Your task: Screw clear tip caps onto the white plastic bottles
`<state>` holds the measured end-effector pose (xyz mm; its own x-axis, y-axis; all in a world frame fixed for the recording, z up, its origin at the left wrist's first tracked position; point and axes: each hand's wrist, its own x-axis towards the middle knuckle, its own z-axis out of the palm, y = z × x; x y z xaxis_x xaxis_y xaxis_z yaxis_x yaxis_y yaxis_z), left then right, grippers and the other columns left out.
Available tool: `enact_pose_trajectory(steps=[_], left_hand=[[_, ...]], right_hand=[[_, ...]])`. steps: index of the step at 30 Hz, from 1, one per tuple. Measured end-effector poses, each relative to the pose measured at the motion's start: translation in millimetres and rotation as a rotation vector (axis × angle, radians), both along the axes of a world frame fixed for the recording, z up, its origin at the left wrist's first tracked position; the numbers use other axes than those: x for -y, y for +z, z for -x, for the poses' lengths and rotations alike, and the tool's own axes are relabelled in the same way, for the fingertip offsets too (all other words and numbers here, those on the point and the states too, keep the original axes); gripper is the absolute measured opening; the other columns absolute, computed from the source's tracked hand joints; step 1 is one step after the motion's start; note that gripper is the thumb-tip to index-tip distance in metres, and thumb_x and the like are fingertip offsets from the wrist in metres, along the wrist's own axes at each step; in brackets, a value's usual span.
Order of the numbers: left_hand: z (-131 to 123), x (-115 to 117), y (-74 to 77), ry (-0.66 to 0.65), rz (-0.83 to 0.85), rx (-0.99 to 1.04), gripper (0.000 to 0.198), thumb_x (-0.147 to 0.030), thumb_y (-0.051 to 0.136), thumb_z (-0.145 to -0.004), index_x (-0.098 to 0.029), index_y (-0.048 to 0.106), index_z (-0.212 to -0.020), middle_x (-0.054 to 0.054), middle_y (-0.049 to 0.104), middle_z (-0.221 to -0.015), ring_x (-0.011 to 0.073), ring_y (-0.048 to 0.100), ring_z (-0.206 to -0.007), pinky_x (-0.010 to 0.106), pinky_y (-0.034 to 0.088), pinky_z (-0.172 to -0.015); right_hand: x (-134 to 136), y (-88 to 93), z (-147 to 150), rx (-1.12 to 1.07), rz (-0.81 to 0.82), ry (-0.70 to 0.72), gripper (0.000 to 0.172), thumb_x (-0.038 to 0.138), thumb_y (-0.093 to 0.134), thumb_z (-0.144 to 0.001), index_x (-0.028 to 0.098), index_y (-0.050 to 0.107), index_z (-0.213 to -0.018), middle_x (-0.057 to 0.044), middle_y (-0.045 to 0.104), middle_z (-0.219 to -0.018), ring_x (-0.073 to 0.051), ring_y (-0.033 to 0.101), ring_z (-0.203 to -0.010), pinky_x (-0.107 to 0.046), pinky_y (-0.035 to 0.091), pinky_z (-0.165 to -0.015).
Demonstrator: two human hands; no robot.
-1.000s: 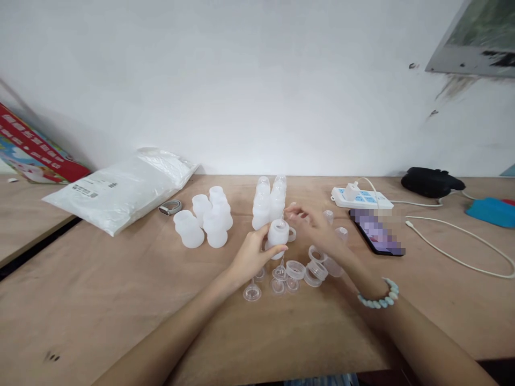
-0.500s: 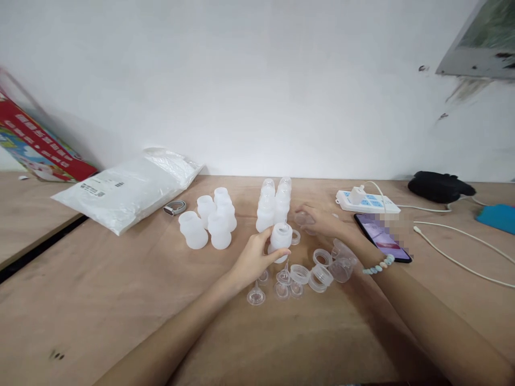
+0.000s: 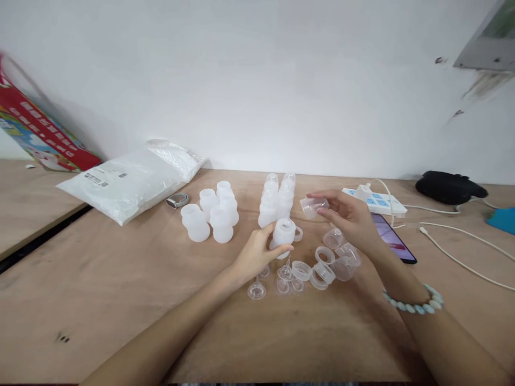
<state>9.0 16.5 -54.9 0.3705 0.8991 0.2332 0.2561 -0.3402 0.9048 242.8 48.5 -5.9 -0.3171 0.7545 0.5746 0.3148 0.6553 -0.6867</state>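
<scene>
The left hand is wrapping its thumb and fingers around a small bottle, gripping it at the middle of the table. The bottle is standing upright, with its long axis running straight up and its open neck facing the ceiling. Whether its base is touching the wood, I cannot tell.

The right hand is hovering off the table and pinching a clear cap between thumb and fingertips. The cap is tilting on its side, with its mouth turning roughly toward the left. The key relation is that the cap is sitting just up and to the right of the bottle neck, near but not touching it. So the right hand is carrying the nearer piece and the left hand is steadying the body.

Below the 2 hands, loose rings and small funnel-shaped tips are lying scattered. Behind the bottle, a row of capped bottles is standing upright. To the left, open bottles are clustering. A phone is lying just beyond the right wrist, which is wearing a bead bracelet
</scene>
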Motion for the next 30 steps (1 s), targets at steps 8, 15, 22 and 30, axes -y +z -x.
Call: enact_pose_trajectory(steps=[8, 15, 22, 30], left_hand=[[-0.7, -0.5, -1.1, -0.024, -0.013, 0.016, 0.037, -0.035, 0.069, -0.086, -0.016, 0.062, -0.117, 0.007, 0.071, -0.107, 0.0262, 0.064, -0.098, 0.036, 0.050, -0.085], [-0.3, -1.3, -4.4, -0.007, -0.004, 0.012, 0.036, -0.038, 0.070, -0.084, -0.015, 0.063, -0.111, 0.007, 0.071, -0.099, 0.0246, 0.066, -0.090, 0.034, 0.052, -0.078], [0.2, -3.6, -4.9, 0.012, 0.021, -0.005, 0.043, -0.040, 0.072, -0.081, -0.016, 0.063, -0.116, 0.006, 0.072, -0.091, 0.0246, 0.067, -0.087, 0.034, 0.054, -0.074], [5.2, -6.0, 9.3, -0.054, 0.043, -0.068, 0.045, -0.036, 0.072, -0.079, -0.017, 0.062, -0.118, 0.004, 0.072, -0.088, 0.0240, 0.068, -0.085, 0.036, 0.055, -0.078]], right_hand=[[14.9, 49.8, 34.2, 0.321, -0.364, 0.097, 0.028, 0.017, 0.050, -0.098, 0.029, 0.067, -0.117, -0.007, 0.062, -0.120, -0.027, 0.059, -0.111, -0.046, 0.051, -0.094], [18.4, 32.8, 51.0, 0.676, -0.343, 0.142, 0.031, 0.001, 0.049, -0.090, 0.016, 0.069, -0.109, -0.010, 0.065, -0.112, -0.022, 0.066, -0.087, -0.035, 0.057, -0.072], [19.7, 37.8, 57.7, 0.763, -0.278, 0.136, 0.027, -0.005, 0.056, -0.086, 0.016, 0.069, -0.097, -0.008, 0.068, -0.111, -0.022, 0.067, -0.091, -0.033, 0.055, -0.078], [16.0, 43.6, 65.9, 0.856, -0.182, 0.139, 0.020, -0.004, 0.064, -0.084, 0.015, 0.068, -0.090, -0.006, 0.071, -0.096, -0.021, 0.067, -0.083, -0.032, 0.052, -0.074]])
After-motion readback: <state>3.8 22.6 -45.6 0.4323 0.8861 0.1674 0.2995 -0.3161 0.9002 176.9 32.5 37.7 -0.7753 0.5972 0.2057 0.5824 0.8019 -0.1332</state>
